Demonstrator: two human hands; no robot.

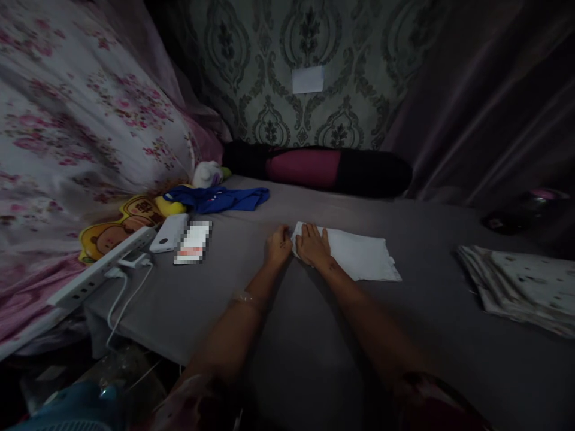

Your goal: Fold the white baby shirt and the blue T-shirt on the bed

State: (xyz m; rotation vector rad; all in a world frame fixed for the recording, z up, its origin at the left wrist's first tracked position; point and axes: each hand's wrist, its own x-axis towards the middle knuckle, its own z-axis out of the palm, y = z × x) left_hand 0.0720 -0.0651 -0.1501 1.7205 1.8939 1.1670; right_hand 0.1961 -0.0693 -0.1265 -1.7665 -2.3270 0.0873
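Observation:
A folded white cloth lies flat on the grey bed sheet in front of me. My right hand rests palm down on the left part of it, fingers stretched out. At the cloth's left edge, my left hand is closed, its curled fingers pinching the edge; the fingertips are partly hidden. A clear band circles my left wrist.
On the left are a phone, a white power bank, a power strip with cables and a blue garment. A long black and maroon bolster lies along the wall. Folded patterned fabric sits at right.

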